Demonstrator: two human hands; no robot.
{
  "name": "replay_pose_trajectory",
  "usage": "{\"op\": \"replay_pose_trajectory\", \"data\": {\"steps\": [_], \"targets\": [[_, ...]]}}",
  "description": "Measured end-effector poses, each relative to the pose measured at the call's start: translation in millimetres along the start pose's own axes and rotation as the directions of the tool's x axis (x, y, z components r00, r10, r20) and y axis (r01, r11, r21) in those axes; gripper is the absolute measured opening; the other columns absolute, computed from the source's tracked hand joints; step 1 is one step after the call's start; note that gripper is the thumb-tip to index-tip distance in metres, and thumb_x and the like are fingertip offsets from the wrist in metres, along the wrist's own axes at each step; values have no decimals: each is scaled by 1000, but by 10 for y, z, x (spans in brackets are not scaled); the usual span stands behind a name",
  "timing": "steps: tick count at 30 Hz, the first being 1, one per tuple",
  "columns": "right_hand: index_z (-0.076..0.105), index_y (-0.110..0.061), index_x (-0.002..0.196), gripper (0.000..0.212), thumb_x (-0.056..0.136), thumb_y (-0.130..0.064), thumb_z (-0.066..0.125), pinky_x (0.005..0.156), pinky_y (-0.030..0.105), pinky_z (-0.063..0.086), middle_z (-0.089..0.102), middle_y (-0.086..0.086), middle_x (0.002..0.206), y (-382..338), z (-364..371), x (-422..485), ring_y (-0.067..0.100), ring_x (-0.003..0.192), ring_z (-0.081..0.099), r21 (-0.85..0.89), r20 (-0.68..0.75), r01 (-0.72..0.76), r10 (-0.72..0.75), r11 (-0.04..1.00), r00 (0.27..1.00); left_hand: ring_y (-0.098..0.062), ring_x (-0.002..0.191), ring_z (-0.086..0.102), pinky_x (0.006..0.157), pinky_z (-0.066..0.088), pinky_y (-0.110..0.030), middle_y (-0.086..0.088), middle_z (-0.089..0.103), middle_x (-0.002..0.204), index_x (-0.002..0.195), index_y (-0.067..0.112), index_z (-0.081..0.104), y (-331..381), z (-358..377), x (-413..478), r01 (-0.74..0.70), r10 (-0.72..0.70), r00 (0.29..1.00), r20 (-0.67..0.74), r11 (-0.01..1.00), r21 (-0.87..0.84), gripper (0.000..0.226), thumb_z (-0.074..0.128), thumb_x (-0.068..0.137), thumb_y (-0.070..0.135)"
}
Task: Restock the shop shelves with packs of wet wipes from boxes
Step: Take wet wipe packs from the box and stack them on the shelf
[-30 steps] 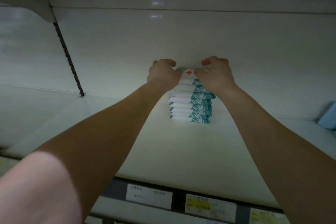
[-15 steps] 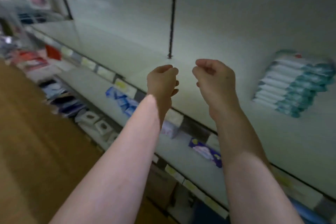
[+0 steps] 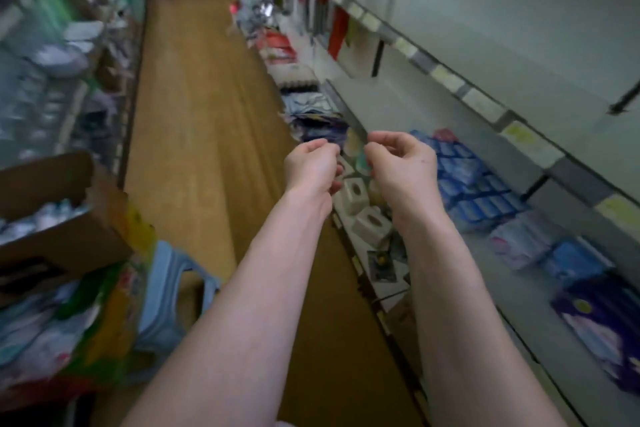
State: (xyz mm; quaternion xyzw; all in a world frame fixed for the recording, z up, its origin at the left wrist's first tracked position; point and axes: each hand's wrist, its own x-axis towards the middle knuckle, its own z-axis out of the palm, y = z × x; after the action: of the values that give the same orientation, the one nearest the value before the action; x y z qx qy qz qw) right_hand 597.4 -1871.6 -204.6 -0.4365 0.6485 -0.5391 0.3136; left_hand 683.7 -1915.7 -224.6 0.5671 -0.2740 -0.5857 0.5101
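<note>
My left hand and my right hand hover side by side over the aisle, fingers loosely curled, holding nothing. An open cardboard box with pale packs inside sits at the left, on top of other colourful packaging. The white upper shelf runs along the right. The stack of wet wipes packs is out of view.
A light blue plastic stool stands on the brown wooden floor below the box. Lower shelves on the right hold blue packs, white tissue boxes and other goods. More stocked shelves line the left side.
My hands let go of the top pack on the stack and drew back. The view swung left and down from the shelf to the aisle, bringing the box into sight.
</note>
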Motion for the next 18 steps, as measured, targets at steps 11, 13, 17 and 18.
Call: {"op": "replay_pose_trajectory", "data": {"steps": [11, 13, 17, 18], "targets": [[66, -22, 96, 12, 91, -15, 58, 85, 31, 55, 66, -5, 92, -317, 2333, -531, 12, 90, 63, -21, 511, 40, -23, 999, 859, -14, 65, 52, 60, 44, -28, 0, 56, 78, 104, 19, 58, 425, -2375, 534, -80, -19, 882, -471, 979, -188, 16, 55, 91, 11], [66, -21, 97, 12, 92, -15, 57, 81, 30, 54, 66, -4, 92, -349, 2691, -592, 12, 88, 62, -20, 607, 33, -14, 999, 794, -14, 65, 51, 57, 43, -27, -1, 55, 78, 105, 18, 58, 480, -2705, 615, -100, -27, 849, -528, 972, -212, 17, 55, 91, 9], [66, -19, 92, 12, 90, -12, 57, 73, 30, 52, 64, -2, 82, -393, 3349, -602, 13, 75, 59, -13, 724, 38, -17, 999, 689, -15, 62, 51, 55, 41, -27, -1, 55, 72, 106, 17, 60, 613, -3199, 835, -158, -42, 772, -634, 954, -256, 21, 56, 89, 6], [66, -18, 92, 12, 90, -11, 57, 71, 29, 51, 64, -2, 81, -404, 3491, -577, 12, 73, 59, -11, 742, 36, -16, 999, 670, -15, 63, 52, 56, 42, -26, -1, 55, 72, 108, 17, 60, 645, -3281, 900, -165, -48, 758, -650, 951, -262, 22, 56, 89, 6]]}}
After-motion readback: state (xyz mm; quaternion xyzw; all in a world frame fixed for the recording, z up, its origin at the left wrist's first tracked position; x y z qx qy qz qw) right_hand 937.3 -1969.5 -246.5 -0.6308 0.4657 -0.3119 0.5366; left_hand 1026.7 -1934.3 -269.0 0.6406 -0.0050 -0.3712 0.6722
